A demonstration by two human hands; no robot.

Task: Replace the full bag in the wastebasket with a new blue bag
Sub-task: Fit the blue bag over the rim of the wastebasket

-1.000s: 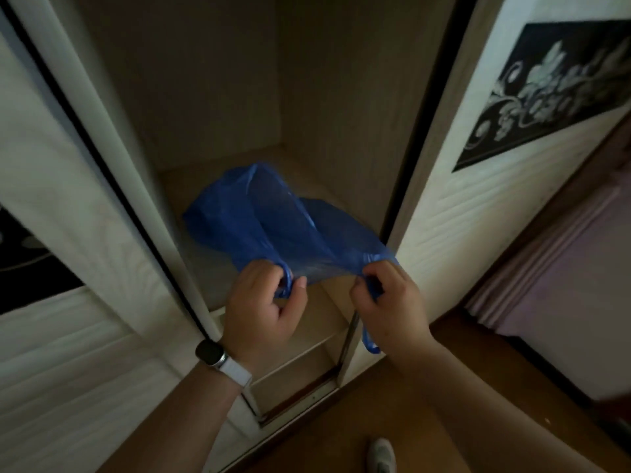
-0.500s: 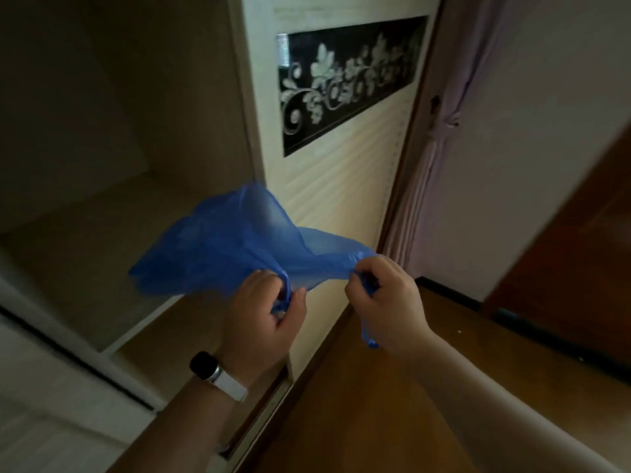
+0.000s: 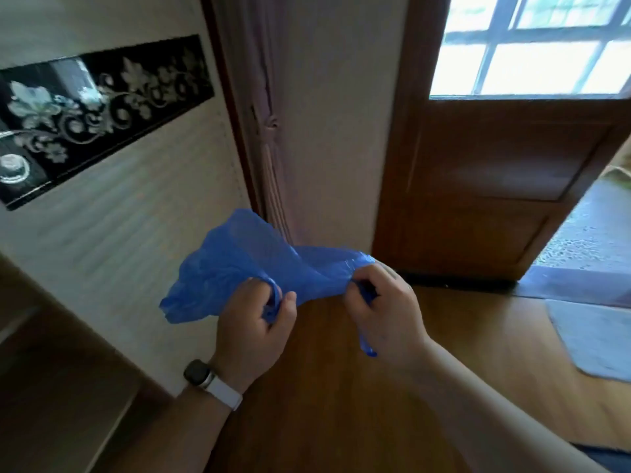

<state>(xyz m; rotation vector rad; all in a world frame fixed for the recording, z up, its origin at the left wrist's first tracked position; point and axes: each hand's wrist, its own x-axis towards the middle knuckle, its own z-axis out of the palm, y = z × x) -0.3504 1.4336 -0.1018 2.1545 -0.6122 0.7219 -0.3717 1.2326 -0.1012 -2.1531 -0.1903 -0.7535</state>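
A thin blue bag [image 3: 239, 264] hangs crumpled in the air in front of me, held by its top edge. My left hand [image 3: 254, 331], with a watch on the wrist, is closed on the bag's left side. My right hand [image 3: 382, 308] grips the right side, and a blue strap dangles below it. The two hands are a short way apart with the bag's rim stretched between them. No wastebasket is in view.
A cream wardrobe door [image 3: 112, 206] with a black floral band stands at the left, its open compartment at the lower left. A wooden door [image 3: 495, 186] with a window is ahead on the right. Wooden floor [image 3: 341, 404] lies below, with a grey mat [image 3: 590, 336] at the right.
My view has swung right, away from the open wardrobe shelf toward the wooden door. Both hands keep the same grip on the blue bag.
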